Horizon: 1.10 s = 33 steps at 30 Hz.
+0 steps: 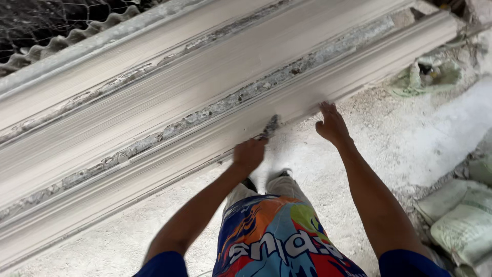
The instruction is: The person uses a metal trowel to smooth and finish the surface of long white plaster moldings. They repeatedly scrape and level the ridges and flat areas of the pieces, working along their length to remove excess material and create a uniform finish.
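A long white plaster moulding [169,102] with stepped ridges and rough grey grooves runs diagonally across the view. My left hand [249,153] is shut on a small tool [269,126] caked in grey plaster, its tip pressed against the moulding's lower ridge. My right hand [331,123] rests with fingers spread on the moulding's lower edge, a little to the right of the tool. Both forearms reach forward over my colourful shorts [279,238].
The floor [389,138] is dusty white concrete. Filled pale sacks [461,215] lie at the right edge. A greenish crumpled bag [428,74] sits by the moulding's far right end. Corrugated sheet and wire mesh [56,25] show at the top left.
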Tool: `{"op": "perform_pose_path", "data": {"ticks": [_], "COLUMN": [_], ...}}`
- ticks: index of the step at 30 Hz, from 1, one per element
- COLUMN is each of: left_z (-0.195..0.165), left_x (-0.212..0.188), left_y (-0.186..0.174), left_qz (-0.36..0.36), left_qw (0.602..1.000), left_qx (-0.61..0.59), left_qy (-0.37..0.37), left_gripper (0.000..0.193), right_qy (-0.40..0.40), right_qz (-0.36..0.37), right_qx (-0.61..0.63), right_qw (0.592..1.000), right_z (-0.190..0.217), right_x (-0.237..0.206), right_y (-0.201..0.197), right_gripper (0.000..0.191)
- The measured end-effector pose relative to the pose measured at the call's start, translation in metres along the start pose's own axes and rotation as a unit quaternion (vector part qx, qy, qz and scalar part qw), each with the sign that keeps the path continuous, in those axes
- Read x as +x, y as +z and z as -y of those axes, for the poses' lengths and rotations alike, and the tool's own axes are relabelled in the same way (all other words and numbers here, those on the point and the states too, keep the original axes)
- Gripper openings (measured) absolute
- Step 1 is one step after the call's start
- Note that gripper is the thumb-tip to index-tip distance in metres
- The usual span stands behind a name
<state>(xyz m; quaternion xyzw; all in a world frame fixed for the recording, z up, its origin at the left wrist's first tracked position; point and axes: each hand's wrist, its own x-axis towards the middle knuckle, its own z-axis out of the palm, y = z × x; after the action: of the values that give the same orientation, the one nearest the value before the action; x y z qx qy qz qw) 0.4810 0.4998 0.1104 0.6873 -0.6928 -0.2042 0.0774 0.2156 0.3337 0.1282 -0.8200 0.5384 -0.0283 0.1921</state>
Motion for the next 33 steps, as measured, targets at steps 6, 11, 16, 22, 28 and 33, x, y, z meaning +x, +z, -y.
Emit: {"op": "perform_pose_path", "data": {"ticks": [6,11,16,22,28,33], "left_z": [0.046,-0.043,-0.069,-0.034,-0.127,-0.101], "left_x": [-0.055,0.042,0.070,0.024,0.132,0.097], "left_y": [-0.042,-0.011,-0.008,-0.038,0.020,0.008], "left_qz": [0.122,0.025,0.059,0.161,0.006,0.061], "left_qw": [0.992,0.999,0.998,0.985,0.999,0.997], "left_qx": [0.029,-0.020,-0.035,0.031,0.017,0.007], "left_qy": [-0.025,0.025,0.009,-0.054,0.027,-0.040], "left_gripper": [0.044,0.024,0.032,0.038,0.033,0.033], "right_qy": [0.029,0.074,0.086,0.060,0.051,0.073], "right_qz": [-0.008,0.007,0.051,0.013,0.005,0.058], "right_qx": [-0.005,0.098,0.121,0.132,0.086,0.079], "right_qw": [1.000,0.992,0.988,0.989,0.995,0.993], "right_z": [0.004,0.009,-0.016,-0.128,-0.205,-0.239], "right_x": [-0.001,0.003,-0.002,-0.001,0.047,0.081], "right_y": [0.000,-0.012,-0.027,-0.048,-0.090,-0.121], "right_gripper": [0.073,0.093,0.088,0.074,0.072,0.078]}}
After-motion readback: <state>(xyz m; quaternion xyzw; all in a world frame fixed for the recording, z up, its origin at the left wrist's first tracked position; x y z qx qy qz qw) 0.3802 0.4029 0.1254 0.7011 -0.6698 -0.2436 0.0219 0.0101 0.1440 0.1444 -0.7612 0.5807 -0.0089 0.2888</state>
